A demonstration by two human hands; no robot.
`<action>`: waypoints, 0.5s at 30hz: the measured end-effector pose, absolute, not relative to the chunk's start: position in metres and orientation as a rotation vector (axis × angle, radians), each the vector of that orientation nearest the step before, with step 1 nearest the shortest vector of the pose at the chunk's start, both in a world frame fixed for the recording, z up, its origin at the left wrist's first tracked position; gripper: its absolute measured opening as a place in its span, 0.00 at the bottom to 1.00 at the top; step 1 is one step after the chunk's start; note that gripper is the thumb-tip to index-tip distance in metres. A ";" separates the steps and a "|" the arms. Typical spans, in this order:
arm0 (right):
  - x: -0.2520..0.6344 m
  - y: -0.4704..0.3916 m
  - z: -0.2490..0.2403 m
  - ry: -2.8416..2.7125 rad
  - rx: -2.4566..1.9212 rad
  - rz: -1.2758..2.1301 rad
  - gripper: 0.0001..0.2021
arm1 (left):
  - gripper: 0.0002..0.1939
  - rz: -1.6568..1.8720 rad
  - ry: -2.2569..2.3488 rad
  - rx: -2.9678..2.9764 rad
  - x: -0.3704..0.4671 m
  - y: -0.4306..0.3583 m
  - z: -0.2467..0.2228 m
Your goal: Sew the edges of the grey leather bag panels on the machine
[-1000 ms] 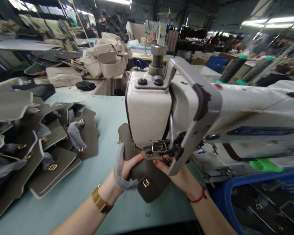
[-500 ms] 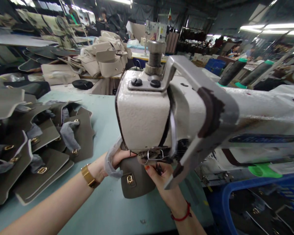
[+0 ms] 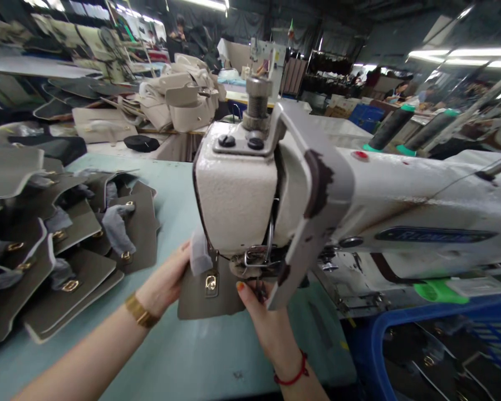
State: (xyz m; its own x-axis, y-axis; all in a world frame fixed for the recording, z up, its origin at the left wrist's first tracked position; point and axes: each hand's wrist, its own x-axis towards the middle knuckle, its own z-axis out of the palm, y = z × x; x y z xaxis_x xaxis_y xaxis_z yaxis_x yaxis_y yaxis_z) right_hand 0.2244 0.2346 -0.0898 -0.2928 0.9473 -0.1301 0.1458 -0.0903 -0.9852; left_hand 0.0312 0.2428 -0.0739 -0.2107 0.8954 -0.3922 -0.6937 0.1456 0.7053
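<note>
A grey-brown leather bag panel [image 3: 192,303] lies under the head of a white sewing machine [image 3: 236,195]. Fixed to it is a gold buckle [image 3: 211,283], and above that a strap wrapped in pale grey film [image 3: 200,255]. My left hand [image 3: 167,281] grips the panel's left edge, fingers beneath and mostly hidden. At the right edge, close to the presser foot, my right hand [image 3: 271,320] pinches the panel, its thumb on top. Small dark metal shows by its fingers; I cannot make out what it is. The machine's grey lever hides part of this hand.
Similar panels with buckles [image 3: 79,273] are piled on the green tabletop [image 3: 171,362] at left. A blue basket [image 3: 378,334] holding more stands at lower right. Beige bags [image 3: 183,103] are heaped behind, and dark thread cones [image 3: 394,128] stand at the back right.
The panel has turned and shifted left, so its buckle sits straighter. My left hand has come out of the strap loop to the panel's left edge. My right hand has moved slightly left.
</note>
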 end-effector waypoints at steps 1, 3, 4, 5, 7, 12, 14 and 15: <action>0.224 0.232 -0.090 -1.447 -1.229 1.501 0.17 | 0.14 1.445 0.981 0.226 0.037 0.227 -0.083; 0.224 0.227 -0.089 -1.401 -1.233 1.558 0.17 | 0.14 1.492 0.863 0.196 0.054 0.194 -0.099; 0.224 0.226 -0.088 -1.386 -1.236 1.560 0.17 | 0.15 1.520 0.775 0.215 0.065 0.181 -0.104; 0.224 0.224 -0.086 -1.377 -1.238 1.551 0.16 | 0.17 1.522 0.712 0.227 0.077 0.171 -0.107; 0.225 0.223 -0.082 -1.370 -1.226 1.540 0.17 | 0.16 1.549 0.694 0.231 0.098 0.162 -0.107; 0.226 0.220 -0.072 -1.418 -1.147 1.615 0.21 | 0.12 1.447 1.020 0.201 0.112 0.172 -0.096; 0.227 0.220 -0.069 -1.450 -1.122 1.624 0.22 | 0.18 1.357 1.221 0.252 0.107 0.173 -0.096; 0.228 0.220 -0.068 -1.463 -1.118 1.617 0.22 | 0.20 1.316 1.306 0.288 0.105 0.173 -0.096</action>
